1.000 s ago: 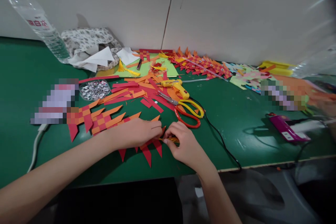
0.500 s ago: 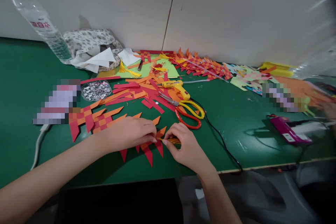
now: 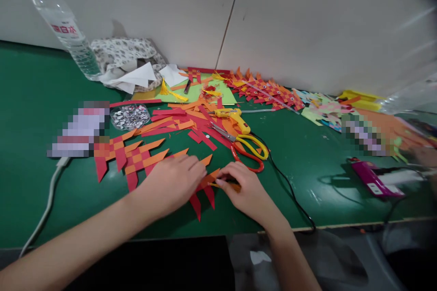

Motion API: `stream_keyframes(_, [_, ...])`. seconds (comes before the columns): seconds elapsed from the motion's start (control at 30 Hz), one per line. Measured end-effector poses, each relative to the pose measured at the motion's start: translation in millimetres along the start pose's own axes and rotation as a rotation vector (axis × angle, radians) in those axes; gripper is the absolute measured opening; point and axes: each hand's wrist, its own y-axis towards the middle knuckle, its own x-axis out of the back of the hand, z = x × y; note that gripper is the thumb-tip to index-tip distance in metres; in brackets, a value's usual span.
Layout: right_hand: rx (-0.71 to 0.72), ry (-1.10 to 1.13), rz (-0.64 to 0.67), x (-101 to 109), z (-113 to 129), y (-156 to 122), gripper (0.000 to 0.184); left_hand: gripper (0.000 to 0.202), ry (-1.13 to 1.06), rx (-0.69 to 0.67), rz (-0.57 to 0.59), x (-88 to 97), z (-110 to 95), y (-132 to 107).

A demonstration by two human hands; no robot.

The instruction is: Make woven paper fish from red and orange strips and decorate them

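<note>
1. Green tabletop (image 3: 290,163), pretty cluttered.
2. Clear bottle (image 3: 73,45), can't tell how full.
3. Woven red-orange paper (image 3: 136,159) near the front edge, partly under curled left fingers (image 3: 198,171), grip hidden.
4. Clear dish (image 3: 130,117) heaped with googly eyes.
5. Right fingers (image 3: 231,169) pinching a yellow tassel (image 3: 235,187).

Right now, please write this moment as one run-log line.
left hand: over red-and-orange woven-paper piece | right hand: pinching yellow thread tassel | nearby: metal scissors, red and yellow handles
</note>
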Motion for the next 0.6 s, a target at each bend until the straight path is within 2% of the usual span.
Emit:
stream_keyframes(0.07, [0.057, -0.030, 0.043, 4.2, 0.5, 4.4, 0.008, 0.023, 0.015, -0.020, -0.013, -4.5, -16.2, -17.5])
stream_keyframes(0.13, [0.138, -0.099, 0.129, 7.7, 1.0, 8.9, 0.011, 0.028, 0.002, 0.031, -0.035, -12.3, -30.2, -32.9])
stream_keyframes(0.23, [0.229, -0.197, 0.248, 11.6, 0.1, 13.7, 0.014, 0.037, 0.007, 0.048, -0.091, -24.5, -40.4, -46.5])
stream_keyframes(0.33, [0.253, -0.254, 0.299, 14.6, -2.9, 16.5, 0.013, 0.041, 0.003, 0.059, -0.111, -31.9, -42.5, -48.1])
stream_keyframes(0.5, [0.318, -0.325, 0.328, 16.8, -6.4, 22.3, 0.013, 0.052, 0.021, 0.177, -0.164, -39.0, -54.0, -39.6])
stream_keyframes(0.6, [0.388, -0.398, 0.395, 17.0, -4.2, 27.2, 0.011, 0.053, 0.012, 0.222, -0.198, -42.5, -61.2, -36.8])
